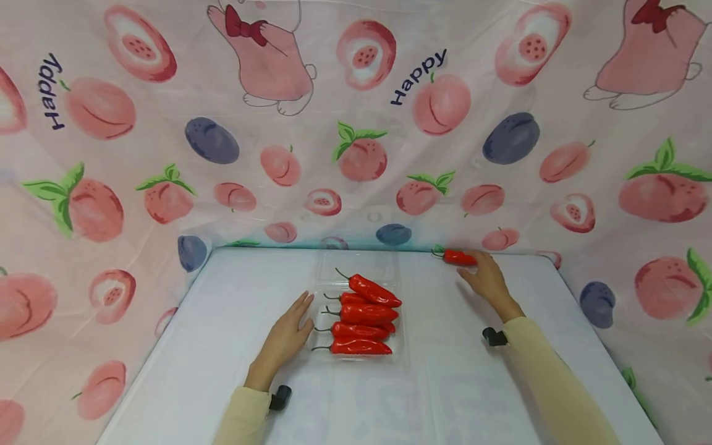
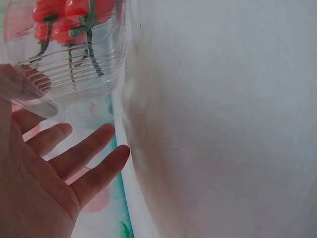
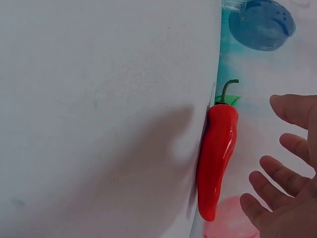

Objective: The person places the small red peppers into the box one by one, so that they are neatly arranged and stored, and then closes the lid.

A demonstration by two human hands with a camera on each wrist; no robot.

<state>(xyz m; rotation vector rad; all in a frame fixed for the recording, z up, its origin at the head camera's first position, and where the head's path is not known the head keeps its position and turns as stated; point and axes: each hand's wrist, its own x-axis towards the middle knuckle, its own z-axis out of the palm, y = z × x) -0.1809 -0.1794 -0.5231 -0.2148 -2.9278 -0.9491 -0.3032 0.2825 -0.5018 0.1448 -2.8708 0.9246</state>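
In the head view, several red chili peppers (image 1: 367,314) with dark green stems lie stacked sideways in a clear plastic box (image 1: 403,343). My left hand (image 1: 286,337) rests at the box's left side. The left wrist view shows its thumb against the ribbed clear wall (image 2: 94,82) and the other fingers stretched out. Toward the back right of the table lies one lone red chili pepper (image 1: 458,258), its stem pointing left. My right hand (image 1: 489,284) reaches beside it. Seen from the right wrist, the fingers (image 3: 270,191) are spread and stand apart from the pepper (image 3: 216,158).
The box's clear lid (image 1: 336,266) lies folded back behind it. A white table (image 1: 456,371) spreads under everything, and a pink curtain (image 1: 311,142) printed with fruit rises along its back edge and sides. Each wrist carries a small black camera.
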